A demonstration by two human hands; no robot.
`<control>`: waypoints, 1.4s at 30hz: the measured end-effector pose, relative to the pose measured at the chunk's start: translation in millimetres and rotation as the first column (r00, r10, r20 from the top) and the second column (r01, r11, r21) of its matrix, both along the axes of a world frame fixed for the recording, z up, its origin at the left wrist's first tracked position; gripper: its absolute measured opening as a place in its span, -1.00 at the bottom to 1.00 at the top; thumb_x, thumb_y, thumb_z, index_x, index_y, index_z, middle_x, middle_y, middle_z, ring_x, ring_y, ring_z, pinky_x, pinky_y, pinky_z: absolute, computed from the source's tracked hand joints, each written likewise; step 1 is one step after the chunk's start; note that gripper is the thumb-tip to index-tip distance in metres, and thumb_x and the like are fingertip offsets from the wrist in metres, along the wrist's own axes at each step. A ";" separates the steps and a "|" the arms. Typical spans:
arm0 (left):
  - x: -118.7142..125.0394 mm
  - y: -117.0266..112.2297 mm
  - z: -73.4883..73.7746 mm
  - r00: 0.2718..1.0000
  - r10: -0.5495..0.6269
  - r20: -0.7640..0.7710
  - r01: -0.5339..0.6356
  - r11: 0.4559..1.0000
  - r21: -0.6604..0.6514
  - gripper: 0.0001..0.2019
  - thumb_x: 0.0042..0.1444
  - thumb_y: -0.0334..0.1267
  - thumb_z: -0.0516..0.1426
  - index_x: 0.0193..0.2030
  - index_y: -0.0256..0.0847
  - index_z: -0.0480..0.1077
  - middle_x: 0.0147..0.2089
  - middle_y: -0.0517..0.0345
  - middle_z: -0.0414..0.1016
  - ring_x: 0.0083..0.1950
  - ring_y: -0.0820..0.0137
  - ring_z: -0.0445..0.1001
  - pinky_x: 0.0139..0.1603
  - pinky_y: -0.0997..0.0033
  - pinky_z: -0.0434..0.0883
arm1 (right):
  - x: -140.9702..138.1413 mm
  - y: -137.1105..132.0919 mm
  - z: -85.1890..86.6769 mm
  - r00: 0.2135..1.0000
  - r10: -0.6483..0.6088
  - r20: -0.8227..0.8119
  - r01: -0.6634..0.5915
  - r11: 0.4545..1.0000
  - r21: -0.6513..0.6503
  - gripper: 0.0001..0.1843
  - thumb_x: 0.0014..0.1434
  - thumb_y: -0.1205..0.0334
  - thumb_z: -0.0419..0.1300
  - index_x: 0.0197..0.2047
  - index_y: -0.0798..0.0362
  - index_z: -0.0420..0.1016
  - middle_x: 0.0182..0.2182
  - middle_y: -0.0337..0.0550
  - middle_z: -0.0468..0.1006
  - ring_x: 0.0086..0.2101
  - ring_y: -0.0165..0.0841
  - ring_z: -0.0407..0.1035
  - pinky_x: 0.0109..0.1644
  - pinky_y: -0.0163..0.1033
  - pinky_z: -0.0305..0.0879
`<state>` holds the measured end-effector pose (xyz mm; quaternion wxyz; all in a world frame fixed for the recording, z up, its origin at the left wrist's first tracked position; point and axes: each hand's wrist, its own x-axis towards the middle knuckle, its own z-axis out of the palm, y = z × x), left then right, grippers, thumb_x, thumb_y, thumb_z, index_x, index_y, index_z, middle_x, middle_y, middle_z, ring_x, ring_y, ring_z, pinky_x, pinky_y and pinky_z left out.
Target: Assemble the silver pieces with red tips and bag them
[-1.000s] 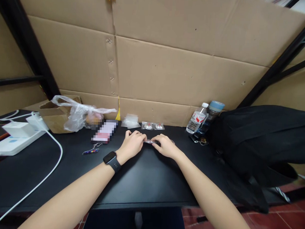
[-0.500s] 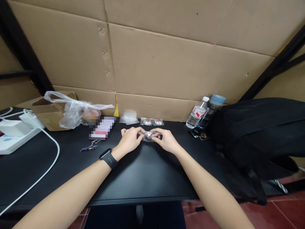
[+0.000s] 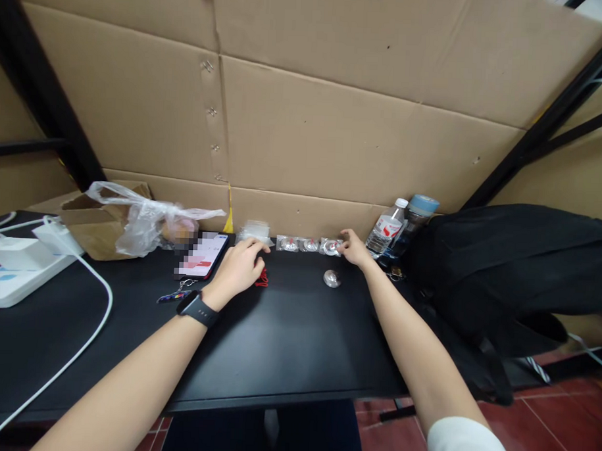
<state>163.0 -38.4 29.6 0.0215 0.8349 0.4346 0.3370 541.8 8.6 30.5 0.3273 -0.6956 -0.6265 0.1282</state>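
Three small clear packets lie in a row at the back of the desk, each with a round silvery piece and a bit of red inside: the left packet, the middle packet and the right packet. At the right packet's edge, my right hand has its fingertips apart. My left hand is open, fingers stretched out just in front of a stack of clear plastic bags. Beside its thumb lies a red cord, partly hidden. A loose round silvery piece rests in front of the right packet.
A phone with a charm, a knotted plastic bag and a power strip with white cables are on the left. On the right stand a water bottle, a blue-lidded bottle and a black backpack.
The packet that both hands held now lies at the right end of the row. My hands have parted, the left toward the bags, the right to that packet. The loose piece and red cord have come into view.
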 end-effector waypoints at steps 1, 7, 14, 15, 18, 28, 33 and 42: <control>-4.5 4.4 -0.2 1.000 -0.019 0.004 0.019 1.000 -0.009 -0.73 0.19 -0.40 0.05 -0.05 -0.13 0.49 0.02 0.03 0.52 0.06 0.17 0.50 0.15 0.16 0.38 | -0.3 6.1 -1.1 1.000 -0.004 0.019 0.004 1.000 -0.011 -0.39 0.02 0.45 0.29 0.16 0.03 0.32 -0.45 -0.31 0.60 -0.37 -0.36 0.51 -0.13 -0.28 0.36; -22.1 15.3 3.5 0.975 -0.213 -0.061 0.205 0.973 -0.108 -0.82 0.19 -0.29 0.12 -0.15 -0.13 0.54 -0.07 0.05 0.55 0.01 0.20 0.51 0.13 0.20 0.40 | -8.8 20.6 -12.3 0.990 -0.099 0.100 0.099 0.995 0.005 -0.55 0.04 0.34 0.36 0.01 0.01 0.38 -0.40 -0.21 0.59 -0.28 -0.28 0.50 -0.09 -0.21 0.34; -23.5 11.5 3.6 0.931 -0.319 -0.177 0.289 0.941 -0.178 -0.82 0.13 -0.25 0.21 -0.15 -0.03 0.61 0.05 0.10 0.51 0.09 0.20 0.47 0.17 0.21 0.32 | -9.1 1.4 -13.4 0.986 -0.053 0.157 0.047 0.998 0.036 -0.74 0.11 0.23 0.32 -0.11 0.06 0.48 -0.19 -0.07 0.59 -0.17 -0.27 0.47 -0.01 -0.20 0.35; -22.6 10.8 3.4 0.925 -0.326 -0.196 0.291 0.938 -0.187 -0.82 0.12 -0.25 0.22 -0.15 -0.02 0.61 0.06 0.11 0.51 0.10 0.20 0.47 0.17 0.20 0.31 | -10.6 -4.2 -8.7 0.986 0.005 0.168 -0.009 1.000 0.026 -0.72 0.10 0.23 0.33 -0.09 0.06 0.50 -0.18 -0.08 0.59 -0.15 -0.27 0.47 0.01 -0.22 0.34; -20.0 8.4 3.6 0.914 -0.335 -0.231 0.289 0.934 -0.211 -0.87 0.10 -0.23 0.25 -0.21 -0.03 0.62 0.05 0.11 0.50 0.09 0.21 0.46 0.17 0.20 0.28 | -17.0 -27.1 9.0 0.937 0.300 0.178 -0.282 0.952 -0.116 -0.64 0.09 0.15 0.37 -0.03 0.05 0.56 -0.14 -0.10 0.61 -0.20 -0.30 0.49 -0.03 -0.24 0.37; -15.0 2.5 1.0 0.921 -0.322 -0.219 0.283 0.940 -0.192 -0.92 0.08 -0.19 0.28 -0.40 -0.02 0.62 -0.03 0.10 0.52 0.10 0.17 0.42 0.16 0.17 0.25 | -30.1 -82.4 18.1 0.890 0.444 0.101 -0.407 0.876 -0.260 -0.37 -0.15 0.35 0.48 0.06 -0.02 0.61 -0.11 -0.12 0.67 -0.25 -0.28 0.54 -0.12 -0.25 0.41; -2.1 -9.6 7.9 0.940 -0.295 -0.170 0.268 0.949 -0.164 -0.86 0.27 -0.18 0.15 -0.26 -0.08 0.54 -0.09 0.12 0.58 0.07 0.21 0.45 0.10 0.20 0.23 | -28.0 -81.6 16.2 0.893 0.439 0.098 -0.411 0.885 -0.220 -0.46 -0.16 0.37 0.48 -0.04 -0.08 0.66 -0.18 -0.18 0.69 -0.32 -0.31 0.52 -0.23 -0.30 0.38; 23.4 -29.3 13.5 0.988 -0.113 0.103 0.119 0.991 -0.055 -0.85 0.27 -0.12 0.22 -0.10 -0.02 0.58 -0.09 0.13 0.67 0.08 0.19 0.49 0.17 0.08 0.16 | -41.6 -98.9 38.7 0.900 0.394 0.189 -0.390 0.919 -0.060 -0.47 -0.04 0.31 0.46 0.05 -0.11 0.61 -0.12 -0.14 0.69 -0.24 -0.23 0.54 -0.10 -0.19 0.41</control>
